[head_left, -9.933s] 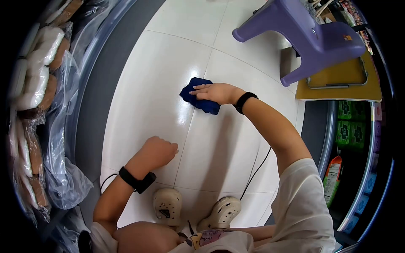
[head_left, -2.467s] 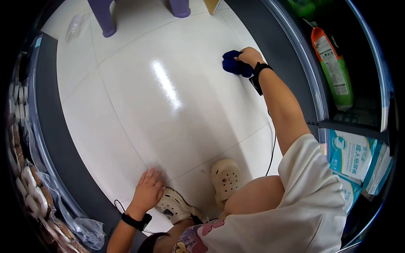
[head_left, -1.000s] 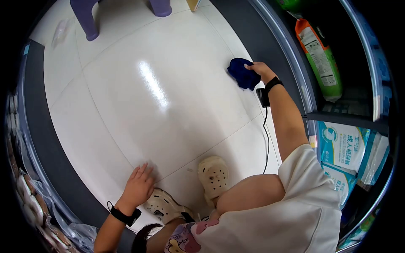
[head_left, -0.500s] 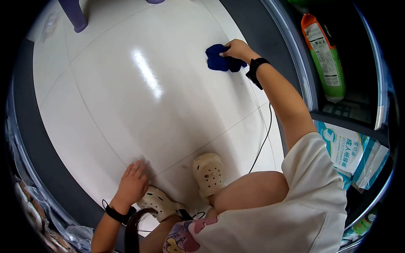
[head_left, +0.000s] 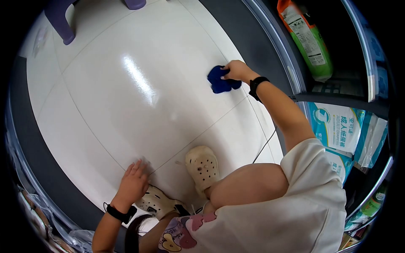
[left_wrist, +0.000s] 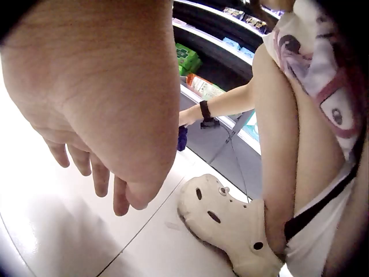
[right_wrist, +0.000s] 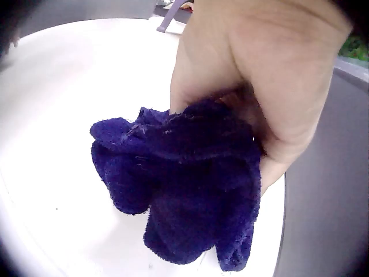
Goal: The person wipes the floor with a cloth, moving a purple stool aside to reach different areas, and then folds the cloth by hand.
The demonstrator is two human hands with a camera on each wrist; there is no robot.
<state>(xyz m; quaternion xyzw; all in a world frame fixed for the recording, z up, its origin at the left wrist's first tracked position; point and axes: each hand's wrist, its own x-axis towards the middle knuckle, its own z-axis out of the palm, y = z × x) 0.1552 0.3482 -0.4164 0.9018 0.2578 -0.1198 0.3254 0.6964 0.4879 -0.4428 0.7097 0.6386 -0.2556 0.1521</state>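
A bunched dark blue cloth (head_left: 220,80) lies against the white tiled floor near the right shelf base. My right hand (head_left: 237,71) grips it from above, thumb on the near side. In the right wrist view the folded cloth (right_wrist: 179,179) hangs in lobes below the right hand (right_wrist: 259,69), and most fingertips are hidden behind it. My left hand (head_left: 133,181) is beside the left shoe, with its fingers extended over the floor. The left wrist view shows the left hand (left_wrist: 104,104) palm side, holding nothing.
Cream clogs (head_left: 202,166) stand on the floor (head_left: 139,122). Purple stool legs (head_left: 61,21) are at the top left. Dark shelf bases run along both sides; the right shelf holds a green and orange pack (head_left: 306,40) and adult diaper packs (head_left: 337,124). A cable (head_left: 265,146) trails beneath the right arm.
Earlier the right hand pressed the cloth flat mid-floor near the stool; now it grips it bunched beside the right shelf. Over the last second it shifted around there. The left hand has opened out.
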